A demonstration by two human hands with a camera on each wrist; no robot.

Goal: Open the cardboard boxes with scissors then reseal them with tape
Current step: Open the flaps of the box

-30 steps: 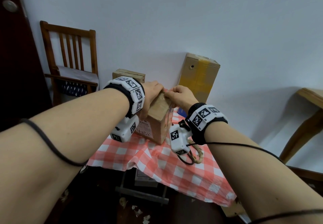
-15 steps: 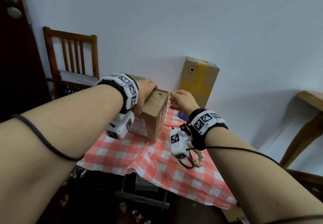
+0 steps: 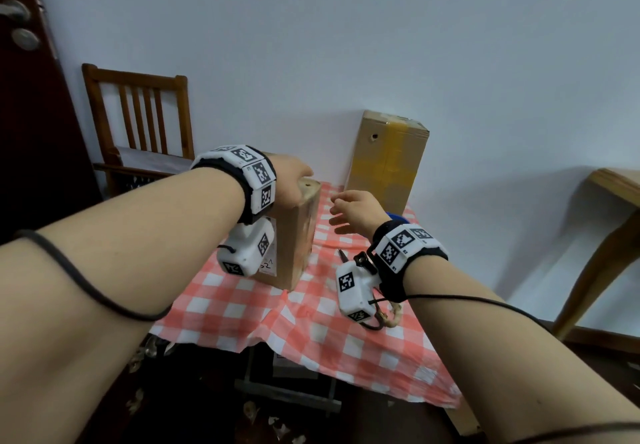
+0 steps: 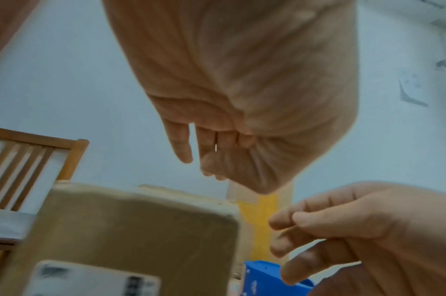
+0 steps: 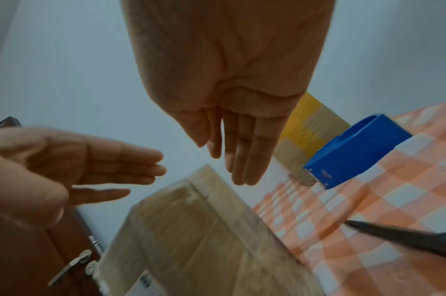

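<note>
Beside the small box on the bench, the left hand hovers just above its top with fingers released, while the right hand hangs relaxed and empty to its right.

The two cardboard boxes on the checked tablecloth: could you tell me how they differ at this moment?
The near box is shorter and bears a white label; the far box is taller and carries yellow tape. The left hand rests on the near box, while the far box stands untouched against the wall. Both are brown cardboard, upright and closed.
</note>
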